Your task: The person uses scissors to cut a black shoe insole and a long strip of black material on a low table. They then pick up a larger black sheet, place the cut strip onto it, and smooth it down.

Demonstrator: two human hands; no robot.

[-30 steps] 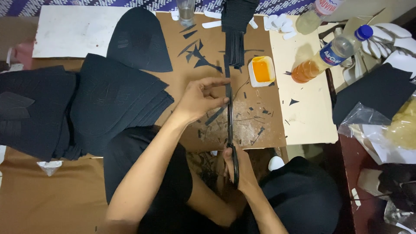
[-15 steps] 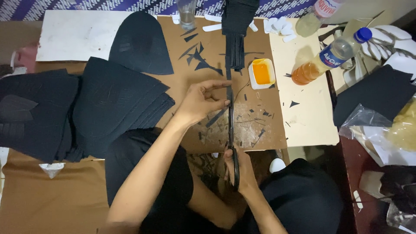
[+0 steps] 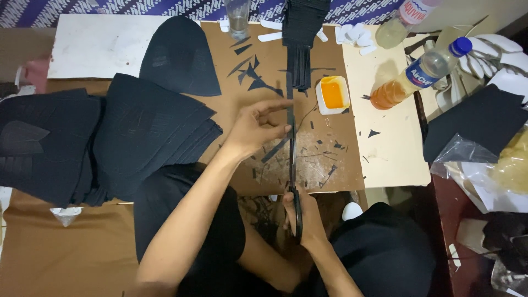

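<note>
The right hand (image 3: 301,212) grips black scissors (image 3: 293,181) pointing away along the strip (image 3: 290,113), which the left hand (image 3: 254,129) pinches.

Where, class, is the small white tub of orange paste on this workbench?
In the head view, the small white tub sits right of centre on the brown board, just right of the hanging black strips and left of the bottle of amber liquid.

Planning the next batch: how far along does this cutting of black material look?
Done: two stacks of cut black pieces lie at left, and offcut slivers litter the brown board. In hand: the right hand holds black scissors along a narrow black strip that the left hand steadies. Left: a bundle of black strips hangs at the top.
</note>
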